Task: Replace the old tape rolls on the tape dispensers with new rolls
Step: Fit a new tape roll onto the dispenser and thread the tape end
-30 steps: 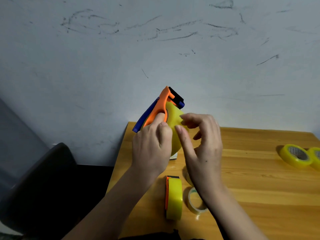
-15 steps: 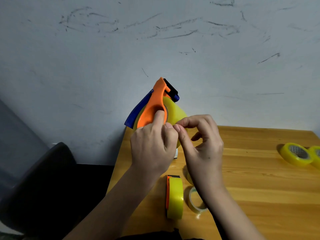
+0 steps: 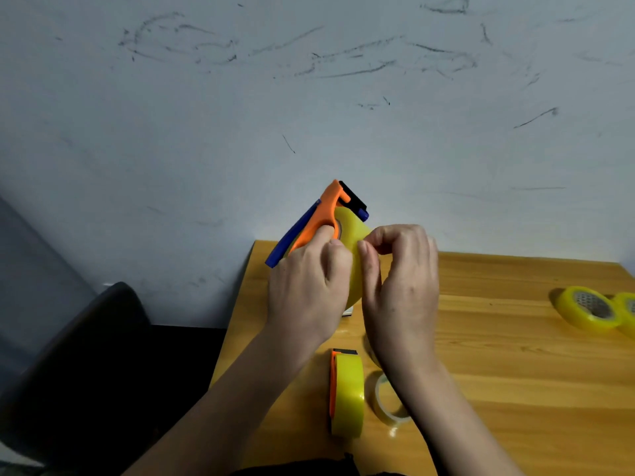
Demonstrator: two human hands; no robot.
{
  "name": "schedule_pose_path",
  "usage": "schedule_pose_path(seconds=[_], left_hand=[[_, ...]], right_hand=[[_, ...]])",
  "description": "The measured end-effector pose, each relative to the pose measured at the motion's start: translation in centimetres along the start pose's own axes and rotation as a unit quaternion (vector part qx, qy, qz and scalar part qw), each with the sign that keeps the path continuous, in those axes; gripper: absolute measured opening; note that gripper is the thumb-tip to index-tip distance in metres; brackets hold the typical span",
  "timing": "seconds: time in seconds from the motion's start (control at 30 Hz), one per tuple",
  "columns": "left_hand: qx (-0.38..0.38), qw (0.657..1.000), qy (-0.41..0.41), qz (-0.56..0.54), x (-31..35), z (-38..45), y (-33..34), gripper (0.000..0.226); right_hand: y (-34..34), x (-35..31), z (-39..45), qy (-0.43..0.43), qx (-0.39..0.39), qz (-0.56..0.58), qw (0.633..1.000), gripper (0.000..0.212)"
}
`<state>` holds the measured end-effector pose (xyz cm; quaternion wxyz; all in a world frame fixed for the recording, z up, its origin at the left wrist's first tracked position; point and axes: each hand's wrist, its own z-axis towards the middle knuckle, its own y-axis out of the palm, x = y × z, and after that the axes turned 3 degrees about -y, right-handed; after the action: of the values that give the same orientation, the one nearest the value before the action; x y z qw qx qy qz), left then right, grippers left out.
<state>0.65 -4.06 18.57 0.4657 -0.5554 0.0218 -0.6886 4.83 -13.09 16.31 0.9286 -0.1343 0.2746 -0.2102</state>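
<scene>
My left hand (image 3: 309,286) grips an orange and blue tape dispenser (image 3: 326,211) held up above the table's far left corner, with a yellow tape roll (image 3: 352,231) mounted in it. My right hand (image 3: 400,283) has its fingers curled and pinches at the outer face of that roll. A second orange dispenser loaded with a yellow roll (image 3: 347,393) stands on edge on the table near me. A thin, nearly used-up clear roll (image 3: 388,400) lies beside it, partly behind my right forearm.
Two yellow tape rolls (image 3: 587,310) lie at the right edge of the wooden table (image 3: 515,372). A scuffed white wall rises directly behind. A dark chair back (image 3: 79,355) stands to the left of the table. A small white object sits under my hands, mostly hidden.
The dispenser in my left hand tilted and dropped slightly. My right fingers went from spread over the roll to curled and pinching at its surface.
</scene>
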Motion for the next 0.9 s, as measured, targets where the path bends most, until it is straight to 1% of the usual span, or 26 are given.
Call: schedule_pose_path(seconds=[0.07, 0.13, 0.17, 0.2, 0.27, 0.3, 0.37, 0.43, 0.53, 0.63, 0.7, 0.8, 0.9], left_hand=[[-0.011, 0.999, -0.035, -0.023, 0.0, 0.1, -0.2, 0.060], [-0.014, 0.999, -0.039, -0.026, -0.1, 0.0, -0.3, 0.063], [-0.016, 0.999, -0.041, -0.026, -0.2, -0.1, -0.4, 0.064], [-0.017, 0.999, -0.043, -0.029, -0.2, -0.1, -0.3, 0.066], [-0.018, 0.998, -0.039, -0.039, -0.2, -0.1, -0.2, 0.079], [-0.018, 0.998, -0.036, -0.046, -0.2, -0.2, -0.1, 0.084], [-0.012, 0.998, -0.028, -0.058, -0.1, -0.3, 0.1, 0.084], [-0.001, 0.998, -0.011, -0.057, -0.3, -0.3, 0.3, 0.079], [0.005, 0.999, 0.007, -0.052, -0.4, -0.4, 0.6, 0.075], [0.010, 0.999, 0.023, -0.042, -0.3, -0.7, 0.8, 0.074], [0.013, 0.999, 0.036, -0.020, -0.2, -0.7, 0.8, 0.072], [0.025, 0.998, 0.061, 0.016, -0.1, -0.6, 0.9, 0.064], [-0.005, 0.999, 0.042, 0.013, -0.2, -0.4, 0.9, 0.060]], right_hand=[[-0.3, 0.2, 0.1, 0.071, -0.040, 0.120, 0.989, 0.014], [-0.8, 0.2, 0.1, 0.154, -0.060, 0.255, 0.953, 0.013], [-1.0, 0.2, 0.0, 0.163, -0.058, 0.278, 0.945, 0.015], [-1.1, 0.1, -0.3, 0.147, -0.053, 0.264, 0.952, 0.017], [-1.0, -0.1, -0.9, 0.090, -0.041, 0.165, 0.981, 0.022], [-0.9, -0.1, -1.2, 0.068, -0.025, 0.117, 0.991, 0.024], [-0.5, 0.0, -1.7, 0.039, 0.008, 0.060, 0.997, 0.026], [-0.3, 0.1, -2.0, 0.031, 0.035, 0.051, 0.998, 0.025], [-0.3, 0.0, -1.9, 0.035, 0.063, 0.072, 0.995, 0.018], [-0.3, -0.4, -1.7, 0.054, 0.077, 0.116, 0.989, 0.010], [-0.1, -0.4, -1.7, 0.059, 0.076, 0.125, 0.987, 0.008], [0.2, -0.2, -1.7, 0.062, 0.071, 0.103, 0.990, 0.008], [0.4, 0.2, -1.6, 0.048, 0.071, 0.054, 0.995, 0.014]])
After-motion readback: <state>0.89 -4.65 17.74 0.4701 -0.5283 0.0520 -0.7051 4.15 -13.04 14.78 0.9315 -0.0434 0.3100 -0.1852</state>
